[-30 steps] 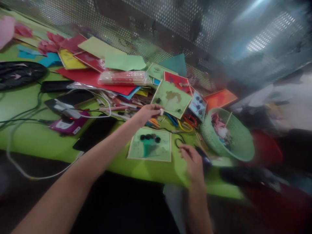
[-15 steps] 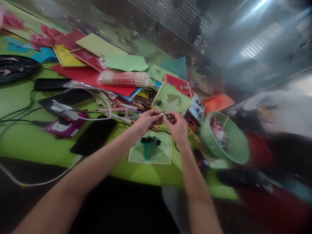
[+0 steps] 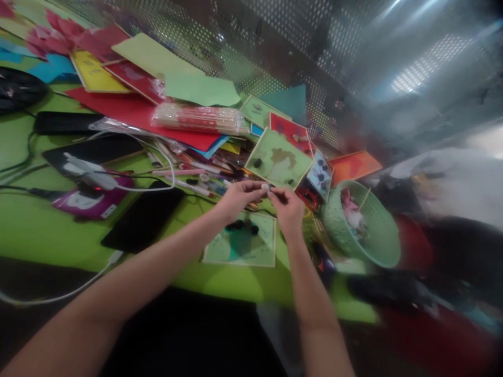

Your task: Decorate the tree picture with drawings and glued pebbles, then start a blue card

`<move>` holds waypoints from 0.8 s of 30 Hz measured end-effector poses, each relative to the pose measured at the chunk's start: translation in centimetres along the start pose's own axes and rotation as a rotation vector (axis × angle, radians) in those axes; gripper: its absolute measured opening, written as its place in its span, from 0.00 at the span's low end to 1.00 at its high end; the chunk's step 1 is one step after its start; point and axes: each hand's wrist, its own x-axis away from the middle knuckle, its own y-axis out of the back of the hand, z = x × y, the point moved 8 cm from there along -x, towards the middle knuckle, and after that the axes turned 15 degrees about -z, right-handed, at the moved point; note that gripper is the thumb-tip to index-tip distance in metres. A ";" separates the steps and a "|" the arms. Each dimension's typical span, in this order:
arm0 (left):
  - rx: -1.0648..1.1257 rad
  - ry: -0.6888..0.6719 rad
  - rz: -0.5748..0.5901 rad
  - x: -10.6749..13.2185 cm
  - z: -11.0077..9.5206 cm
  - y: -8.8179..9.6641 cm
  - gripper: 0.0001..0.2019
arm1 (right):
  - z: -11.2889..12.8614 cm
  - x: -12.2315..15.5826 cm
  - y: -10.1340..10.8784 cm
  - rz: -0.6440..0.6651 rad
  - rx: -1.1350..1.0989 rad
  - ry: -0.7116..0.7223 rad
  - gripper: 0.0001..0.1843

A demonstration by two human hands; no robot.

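Note:
Between the fingertips of my two hands is a small white round piece (image 3: 265,187), too small to name surely. My left hand (image 3: 242,198) pinches it from the left. From the other side, my right hand (image 3: 286,205) has thumb and forefinger closed at its edge. Below them a pale green card (image 3: 257,254) with a darker green shape and several black balls lies flat on the table; my left hand and wrist cover part of its upper edge. Just beyond the hands rests another green card (image 3: 283,159) with a brown patch and black bits.
A green basket (image 3: 387,235) with scraps in it stands at right. Phones, such as a black one (image 3: 143,222), cables and a purple box (image 3: 92,201) spread over the left. Behind lie a bag of sticks (image 3: 198,118), pens and coloured paper (image 3: 200,89) against perforated metal.
The white piece now shows more clearly between my fingertips, and my hands have turned slightly. The whole view has shifted a little.

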 end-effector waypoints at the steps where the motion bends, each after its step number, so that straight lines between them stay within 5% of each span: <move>1: -0.017 -0.013 -0.007 0.0 0.0 0.1 0.24 | 0.1 0.0 0.1 0.012 0.031 0.034 0.12; 12: -0.211 -0.215 0.010 0.4 -0.9 -0.5 0.26 | 1.3 1.0 -1.7 0.342 0.524 0.463 0.14; 24: -0.246 -0.272 0.010 0.4 -1.1 -0.4 0.23 | 1.7 1.9 -2.6 0.269 0.627 0.619 0.13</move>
